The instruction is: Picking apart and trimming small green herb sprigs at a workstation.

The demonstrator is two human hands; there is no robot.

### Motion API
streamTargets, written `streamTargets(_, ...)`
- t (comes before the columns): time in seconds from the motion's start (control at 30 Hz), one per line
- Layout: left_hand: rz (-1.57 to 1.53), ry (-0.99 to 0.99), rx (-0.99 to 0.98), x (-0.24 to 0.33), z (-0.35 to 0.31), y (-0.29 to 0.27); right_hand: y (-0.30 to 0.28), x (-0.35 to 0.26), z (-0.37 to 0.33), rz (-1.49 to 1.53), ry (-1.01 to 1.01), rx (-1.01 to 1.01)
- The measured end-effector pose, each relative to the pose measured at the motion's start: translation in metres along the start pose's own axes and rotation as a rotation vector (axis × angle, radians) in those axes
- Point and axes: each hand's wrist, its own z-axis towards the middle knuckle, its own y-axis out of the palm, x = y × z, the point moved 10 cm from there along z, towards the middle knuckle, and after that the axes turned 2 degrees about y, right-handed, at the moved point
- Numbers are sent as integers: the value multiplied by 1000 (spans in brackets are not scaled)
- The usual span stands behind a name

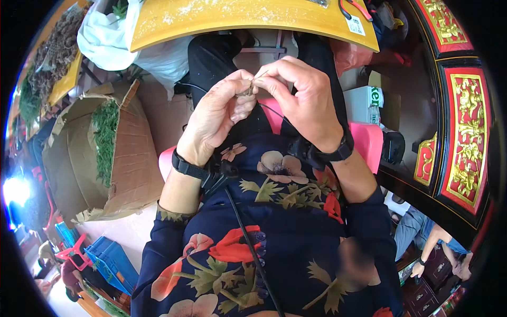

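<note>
Above my lap, my two hands meet with their fingertips almost touching. My left hand (224,103) is closed, pinching a small brown piece (249,90) between thumb and fingers; it is too small and too covered to name. My right hand (306,95) is closed too, thumb against forefinger, on what looks like a thin strand (262,73) that runs to the brown piece. Most of the strand is hidden by the fingers. Black straps with small devices sit around both wrists.
A yellow table (253,18) with pale crumbs and red-handled pliers (359,9) stands ahead. At left are a cardboard box (132,153) with green sprigs, a white bag (108,39) and a blue crate (112,264). Carved red-and-gold furniture (465,132) and another person (422,232) are at right.
</note>
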Motion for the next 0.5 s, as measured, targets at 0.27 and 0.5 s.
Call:
streamTargets(0.27,25,-94,42,-6,-6,5,-6,-42,-2,-232,-618,13)
streamTargets(0.5,-80,-124,-9,-11,-7,9,-3,-42,-3,-346,-627,-49)
